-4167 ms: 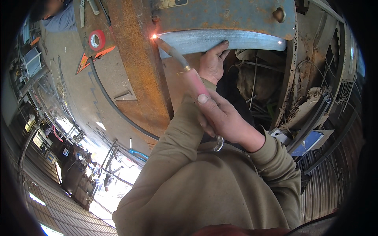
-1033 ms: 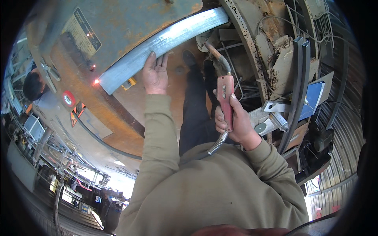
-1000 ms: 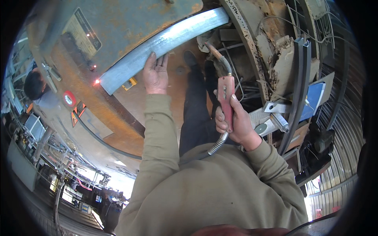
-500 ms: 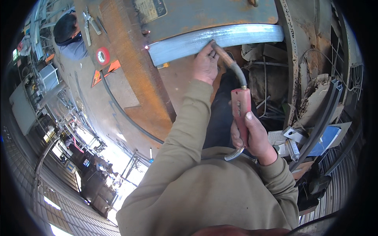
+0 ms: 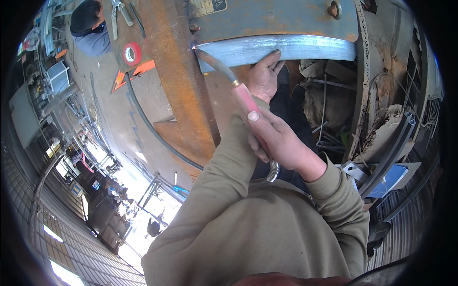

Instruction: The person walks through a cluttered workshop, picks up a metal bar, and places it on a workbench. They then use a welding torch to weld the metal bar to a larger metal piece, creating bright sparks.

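Note:
A long, shiny grey metal bar (image 5: 305,47) lies against the edge of a rusty grey steel plate (image 5: 276,21). My left hand (image 5: 264,80) grips the bar's near edge around its middle, thumb and fingers partly in sight. My right hand (image 5: 281,140) is closed round the red handle of a welding torch (image 5: 245,97). The torch's curved neck reaches up and left, its nozzle at the bar's left end beside a rusty steel beam (image 5: 181,71). A small bright glow shows at that tip. The springy cable sleeve (image 5: 273,171) hangs below my right hand.
On the left lie a roll of red tape (image 5: 131,54), pliers (image 5: 121,14), an orange marker piece (image 5: 143,69) and a black cable (image 5: 148,121). Another person (image 5: 90,28) is low at the upper left. Scrap and a blue folder (image 5: 389,181) sit to the right.
My right hand has swung the torch up and left, bringing its nozzle from the bar's middle to its left end. My left hand's fingers have shifted on the bar. The view has moved slightly.

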The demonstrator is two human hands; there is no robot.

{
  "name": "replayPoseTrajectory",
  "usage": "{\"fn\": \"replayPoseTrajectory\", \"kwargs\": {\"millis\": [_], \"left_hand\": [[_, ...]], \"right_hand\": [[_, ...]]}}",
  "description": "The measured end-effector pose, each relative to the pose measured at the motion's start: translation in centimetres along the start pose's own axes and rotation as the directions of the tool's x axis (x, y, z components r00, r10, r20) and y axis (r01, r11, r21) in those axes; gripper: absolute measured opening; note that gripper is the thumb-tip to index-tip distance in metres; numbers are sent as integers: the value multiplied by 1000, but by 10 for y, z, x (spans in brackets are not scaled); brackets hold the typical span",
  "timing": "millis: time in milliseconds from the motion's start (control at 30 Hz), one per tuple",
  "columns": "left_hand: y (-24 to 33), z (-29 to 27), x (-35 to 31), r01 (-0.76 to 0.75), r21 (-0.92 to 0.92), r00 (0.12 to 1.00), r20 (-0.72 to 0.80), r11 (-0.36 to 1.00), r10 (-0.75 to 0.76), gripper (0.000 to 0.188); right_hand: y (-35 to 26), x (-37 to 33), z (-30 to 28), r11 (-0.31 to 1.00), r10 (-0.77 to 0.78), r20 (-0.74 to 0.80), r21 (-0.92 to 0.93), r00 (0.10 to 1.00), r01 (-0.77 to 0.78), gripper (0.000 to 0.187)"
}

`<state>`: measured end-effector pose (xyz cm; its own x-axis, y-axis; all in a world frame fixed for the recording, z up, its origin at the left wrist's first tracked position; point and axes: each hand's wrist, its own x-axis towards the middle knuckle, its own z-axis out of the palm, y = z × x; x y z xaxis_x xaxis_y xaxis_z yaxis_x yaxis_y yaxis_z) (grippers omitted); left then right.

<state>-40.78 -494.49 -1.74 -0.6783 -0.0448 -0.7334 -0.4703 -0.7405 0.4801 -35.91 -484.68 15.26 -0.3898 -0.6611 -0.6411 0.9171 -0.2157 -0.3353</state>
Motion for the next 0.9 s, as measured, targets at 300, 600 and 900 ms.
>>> {"fn": "replayPoseTrajectory", "kwargs": {"millis": [300, 600, 900], "left_hand": [[-3, -3, 3, 14, -10, 1000, -12, 1000, -14, 25], [-3, -5, 4, 33, -19, 999, -5, 999, -33, 21], [-3, -7, 5, 75, -17, 997, -27, 997, -76, 23]], "right_hand": [[-1, 10, 13, 998, -27, -55, -61, 998, 24, 50], [0, 9, 25, 999, -15, -62, -35, 998, 13, 46], [-1, 9, 26, 999, -26, -76, -24, 997, 24, 48]]}}
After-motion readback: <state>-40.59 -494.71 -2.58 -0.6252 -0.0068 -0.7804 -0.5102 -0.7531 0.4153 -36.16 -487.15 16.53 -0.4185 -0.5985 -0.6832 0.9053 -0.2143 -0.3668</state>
